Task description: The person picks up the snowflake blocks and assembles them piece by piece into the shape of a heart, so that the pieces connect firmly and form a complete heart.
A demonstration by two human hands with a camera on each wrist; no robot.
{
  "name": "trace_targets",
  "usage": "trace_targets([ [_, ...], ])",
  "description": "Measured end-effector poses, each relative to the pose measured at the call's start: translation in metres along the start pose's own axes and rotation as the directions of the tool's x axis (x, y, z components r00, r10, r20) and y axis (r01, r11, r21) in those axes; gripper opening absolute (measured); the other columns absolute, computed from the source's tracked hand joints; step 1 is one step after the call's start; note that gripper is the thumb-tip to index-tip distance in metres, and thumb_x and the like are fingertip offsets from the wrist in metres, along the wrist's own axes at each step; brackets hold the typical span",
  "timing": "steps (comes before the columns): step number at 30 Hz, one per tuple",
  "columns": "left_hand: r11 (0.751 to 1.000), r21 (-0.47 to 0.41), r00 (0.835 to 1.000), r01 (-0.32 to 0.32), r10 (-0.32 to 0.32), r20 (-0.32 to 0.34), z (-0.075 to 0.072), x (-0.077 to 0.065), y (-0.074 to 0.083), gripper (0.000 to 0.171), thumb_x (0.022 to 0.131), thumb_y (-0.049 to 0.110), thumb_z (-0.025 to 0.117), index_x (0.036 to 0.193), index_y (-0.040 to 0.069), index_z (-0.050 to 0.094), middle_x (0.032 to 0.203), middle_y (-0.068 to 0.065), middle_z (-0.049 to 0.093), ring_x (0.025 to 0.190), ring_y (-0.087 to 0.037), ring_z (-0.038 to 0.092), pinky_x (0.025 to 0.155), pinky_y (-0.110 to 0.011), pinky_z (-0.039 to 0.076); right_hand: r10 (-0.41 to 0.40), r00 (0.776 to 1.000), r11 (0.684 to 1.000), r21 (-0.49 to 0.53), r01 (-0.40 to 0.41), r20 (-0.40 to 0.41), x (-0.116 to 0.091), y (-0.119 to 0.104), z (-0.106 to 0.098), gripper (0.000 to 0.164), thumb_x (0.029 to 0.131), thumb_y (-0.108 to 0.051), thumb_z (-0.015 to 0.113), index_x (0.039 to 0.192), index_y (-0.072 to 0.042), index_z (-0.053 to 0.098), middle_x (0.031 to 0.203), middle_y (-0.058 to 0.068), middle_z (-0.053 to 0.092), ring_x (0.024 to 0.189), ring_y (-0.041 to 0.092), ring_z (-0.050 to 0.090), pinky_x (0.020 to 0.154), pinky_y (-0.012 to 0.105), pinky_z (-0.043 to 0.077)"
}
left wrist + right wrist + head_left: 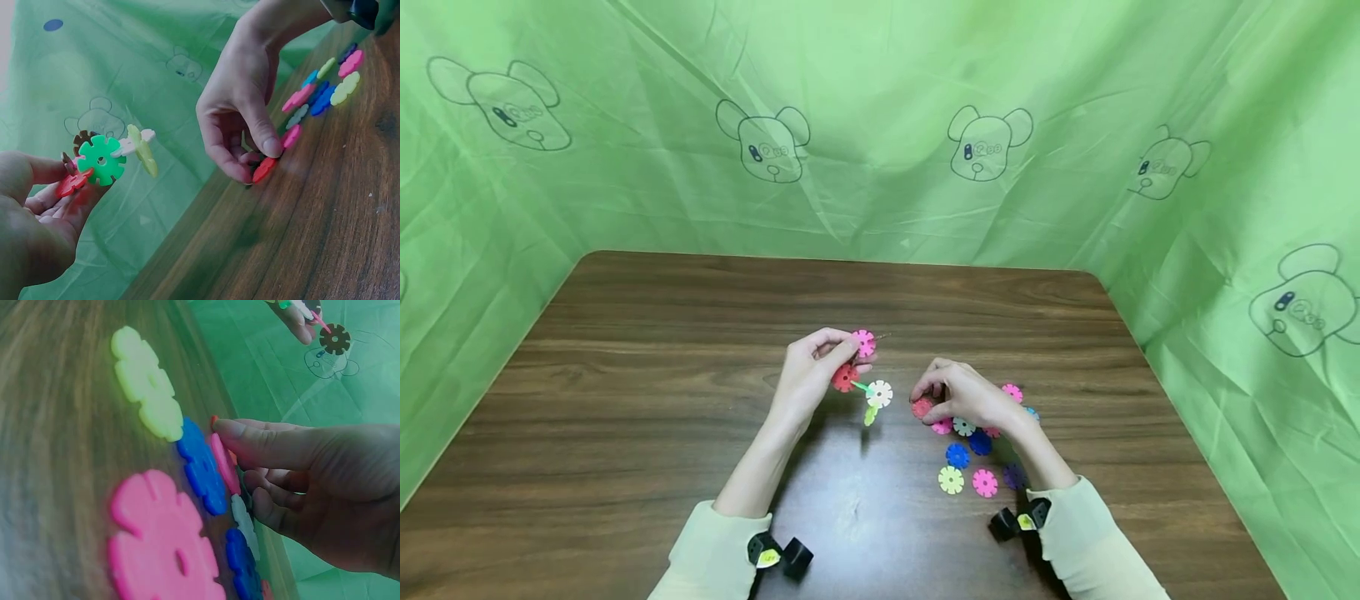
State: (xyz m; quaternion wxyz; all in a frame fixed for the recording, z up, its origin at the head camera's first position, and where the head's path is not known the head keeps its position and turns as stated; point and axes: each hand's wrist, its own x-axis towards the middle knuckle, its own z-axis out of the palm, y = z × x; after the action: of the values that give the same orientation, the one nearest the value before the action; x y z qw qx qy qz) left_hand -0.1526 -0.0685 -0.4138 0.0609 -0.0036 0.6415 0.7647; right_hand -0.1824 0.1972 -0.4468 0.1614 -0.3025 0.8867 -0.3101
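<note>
My left hand (806,367) pinches a joined chain of notched plastic discs above the table. Its parts include a pink disc (864,342), a red disc (844,378), a green disc (102,160), a white disc (879,394), a yellow-green disc (143,150) and a brown disc (335,339). At the left end of the loose pieces, my right hand (967,393) holds a loose red disc (265,169) between thumb and fingers, low at the tabletop. Beside it lies a pink disc (291,136), partly behind the fingers in the head view.
Several loose discs lie under and around the right forearm, among them a blue disc (957,455), a pale yellow disc (951,480), a pink disc (985,483) and a purple disc (1014,477). The brown wooden table (662,333) meets a green curtain (880,208) behind.
</note>
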Motion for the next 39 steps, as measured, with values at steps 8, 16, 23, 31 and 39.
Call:
trace_targets([
  [8, 1.0, 0.003, 1.0, -0.008, 0.008, 0.004, 0.0, -0.001, -0.002, 0.023, 0.099, 0.017, 0.068, 0.11, -0.003, 0.069, 0.093, -0.011, 0.08, 0.078, -0.016, 0.079, 0.062, -0.022, 0.058, 0.014, 1.0, 1.0, 0.0, -0.014, -0.011, 0.001, -0.002, 0.003, 0.019, 0.082, -0.012, 0.086, 0.095, -0.016, 0.074, 0.092, 0.001, 0.067, 0.08, 0.013, 0.061, 0.07, 0.021, 0.052],
  [16, 0.998, 0.055, 1.0, -0.002, 0.002, -0.003, 0.002, 0.0, -0.001, 0.02, 0.1, 0.018, 0.068, 0.11, 0.001, 0.069, 0.1, -0.017, 0.079, 0.079, -0.013, 0.078, 0.061, -0.021, 0.056, 0.031, 0.996, 0.997, 0.071, -0.025, -0.083, 0.001, -0.001, -0.001, 0.014, 0.086, -0.013, 0.083, 0.097, -0.014, 0.074, 0.084, -0.004, 0.072, 0.077, 0.007, 0.064, 0.071, 0.023, 0.054],
  [23, 0.987, 0.134, 0.995, -0.088, 0.081, 0.057, 0.002, 0.0, -0.002, 0.017, 0.102, 0.018, 0.066, 0.114, 0.007, 0.069, 0.11, -0.024, 0.075, 0.084, -0.008, 0.074, 0.067, -0.021, 0.055, 0.01, 0.964, 0.982, 0.184, 0.041, -0.266, -0.002, -0.009, -0.01, 0.013, 0.089, -0.013, 0.08, 0.101, -0.012, 0.075, 0.086, 0.004, 0.076, 0.074, 0.018, 0.072, 0.07, 0.032, 0.061],
  [31, 0.937, 0.232, 0.96, -0.26, 0.224, 0.17, 0.003, -0.002, -0.004, 0.016, 0.102, 0.022, 0.065, 0.116, 0.017, 0.071, 0.104, -0.009, 0.074, 0.087, -0.013, 0.066, 0.073, -0.025, 0.054, 0.012, 0.904, 0.948, 0.293, 0.125, -0.427, -0.005, -0.022, -0.018, 0.014, 0.096, -0.013, 0.072, 0.109, -0.012, 0.075, 0.098, 0.01, 0.078, 0.086, 0.03, 0.076, 0.076, 0.038, 0.063],
  [39, 0.934, 0.228, 0.952, -0.277, 0.234, 0.198, 0.006, -0.001, -0.006, 0.014, 0.1, 0.015, 0.067, 0.113, 0.011, 0.069, 0.11, -0.014, 0.073, 0.096, -0.017, 0.069, 0.078, -0.019, 0.054, 0.006, 0.858, 0.881, 0.408, 0.238, -0.514, -0.008, -0.035, -0.02, 0.019, 0.096, -0.003, 0.069, 0.115, -0.003, 0.072, 0.1, 0.022, 0.076, 0.085, 0.024, 0.078, 0.079, 0.041, 0.063],
])
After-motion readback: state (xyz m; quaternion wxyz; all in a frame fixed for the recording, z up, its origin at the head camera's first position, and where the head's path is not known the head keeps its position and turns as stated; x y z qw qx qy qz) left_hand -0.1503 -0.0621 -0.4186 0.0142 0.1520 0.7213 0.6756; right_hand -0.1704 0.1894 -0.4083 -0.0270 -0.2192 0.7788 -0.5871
